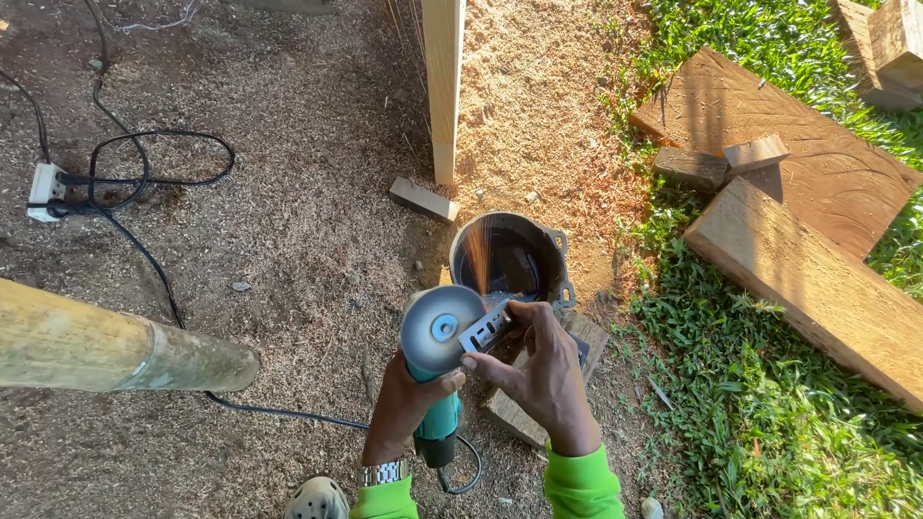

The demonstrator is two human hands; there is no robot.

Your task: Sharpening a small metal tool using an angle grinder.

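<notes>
Left hand [409, 399] grip closed around teal angle grinder [437, 370]; heavy, rigid, hold by body. Right hand [543, 370] grip pinches small flat steel blade [486, 330], stiff, sharp, likely hot, against the disc beside it.

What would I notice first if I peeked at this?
Orange sparks spray up over a black bucket in the middle. They fly from the spinning disc of a teal grinder held in the left hand, where the right hand presses a small metal piece against it.

The left hand [409, 399] is clenched, wrist straight with a metal watch; the right hand [540, 370] pinches with thumb and fingertips, green-sleeved forearms converging.
</notes>
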